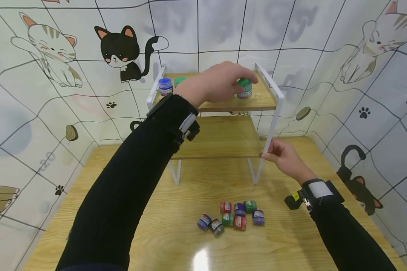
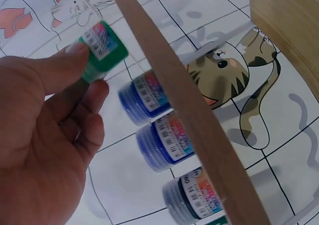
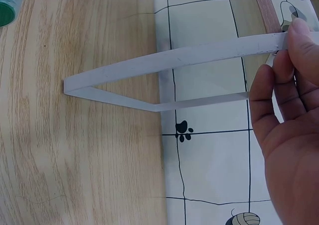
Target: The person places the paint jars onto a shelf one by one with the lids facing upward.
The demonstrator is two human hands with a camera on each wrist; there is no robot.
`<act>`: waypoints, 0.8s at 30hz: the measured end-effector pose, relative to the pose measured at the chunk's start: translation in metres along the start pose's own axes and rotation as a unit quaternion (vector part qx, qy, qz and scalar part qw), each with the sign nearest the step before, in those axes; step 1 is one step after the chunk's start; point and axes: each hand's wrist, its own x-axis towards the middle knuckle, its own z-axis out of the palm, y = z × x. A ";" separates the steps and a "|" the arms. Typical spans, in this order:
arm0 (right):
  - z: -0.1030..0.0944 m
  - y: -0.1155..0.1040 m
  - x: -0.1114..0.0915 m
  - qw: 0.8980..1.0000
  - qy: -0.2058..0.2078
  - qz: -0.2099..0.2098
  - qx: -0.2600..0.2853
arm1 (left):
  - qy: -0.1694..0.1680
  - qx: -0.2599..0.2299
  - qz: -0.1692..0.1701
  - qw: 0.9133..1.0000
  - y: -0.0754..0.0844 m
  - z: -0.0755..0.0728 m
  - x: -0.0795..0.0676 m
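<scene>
At the right part of the top shelf, my left hand (image 1: 220, 82) pinches a small green paint jar (image 1: 245, 91) between thumb and fingers. In the left wrist view that green jar appears tilted, its label facing the camera. My right hand (image 1: 286, 156) grips the white metal frame (image 1: 274, 120) of the two-tier shelf rack at the lower shelf's right end. On the upper shelf's left part stand a blue jar (image 1: 165, 86) and another green-lidded jar (image 1: 179, 80). Two blue jars and a dark jar (image 2: 192, 195) line up in the left wrist view; my left arm hides some from the head view.
Several paint jars (image 1: 239, 223) in red, green, purple and grey lie in a cluster on the wooden table (image 1: 169, 241) in front of the rack. The lower shelf (image 1: 224, 137) is bare wood where it shows. Behind stands a cat-patterned backdrop (image 1: 217, 34).
</scene>
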 end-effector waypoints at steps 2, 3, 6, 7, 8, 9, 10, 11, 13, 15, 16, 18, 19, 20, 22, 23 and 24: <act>0.000 0.000 0.000 1.000 0.000 0.001 0.005 | 0.009 -0.001 -0.012 1.000 -0.002 0.001 0.004; 0.001 0.000 0.000 1.000 0.001 0.000 0.008 | 0.012 0.001 -0.019 1.000 -0.003 0.002 0.005; 0.001 0.001 0.000 1.000 0.002 0.001 0.010 | 0.017 0.017 -0.031 0.999 -0.004 0.003 0.010; 0.001 0.001 0.000 1.000 0.003 0.000 0.011 | 0.018 0.027 -0.033 0.999 -0.004 0.004 0.011; 0.001 0.001 0.000 1.000 0.003 0.001 0.011 | 0.020 0.034 -0.035 0.999 -0.005 0.004 0.012; 0.001 0.002 0.000 1.000 0.004 0.000 0.009 | 0.021 0.042 -0.034 0.998 -0.005 0.005 0.014; 0.001 0.002 0.000 1.000 0.004 0.000 0.007 | 0.022 0.049 -0.033 0.998 -0.005 0.006 0.015; 0.001 0.003 0.000 1.000 0.004 -0.001 0.007 | 0.023 0.055 -0.033 0.998 -0.005 0.007 0.015; 0.000 0.003 0.000 1.000 0.003 -0.003 0.005 | 0.025 0.064 -0.031 0.997 -0.005 0.008 0.017; 0.000 0.004 0.000 1.000 0.003 -0.004 0.001 | 0.025 0.070 -0.032 0.997 -0.005 0.009 0.018; 0.000 0.004 0.000 1.000 0.003 -0.005 0.000 | 0.025 0.073 -0.033 0.996 -0.005 0.010 0.018; 0.000 0.004 0.000 1.000 0.003 -0.004 -0.002 | 0.024 0.075 -0.034 0.996 -0.005 0.011 0.019; 0.000 0.004 0.000 1.000 0.003 -0.004 -0.003 | 0.023 0.076 -0.035 0.996 -0.005 0.011 0.019; 0.000 0.003 0.000 1.000 0.002 -0.002 -0.002 | 0.023 0.075 -0.038 0.996 -0.006 0.012 0.019; 0.001 0.003 0.000 1.000 0.001 0.000 0.002 | 0.023 0.070 -0.042 0.996 -0.007 0.013 0.019; 0.001 0.002 0.000 1.000 0.001 0.002 0.004 | 0.023 0.067 -0.044 0.996 -0.007 0.013 0.019; 0.001 0.002 0.000 1.000 0.001 0.003 0.006 | 0.024 0.065 -0.047 0.996 -0.007 0.014 0.020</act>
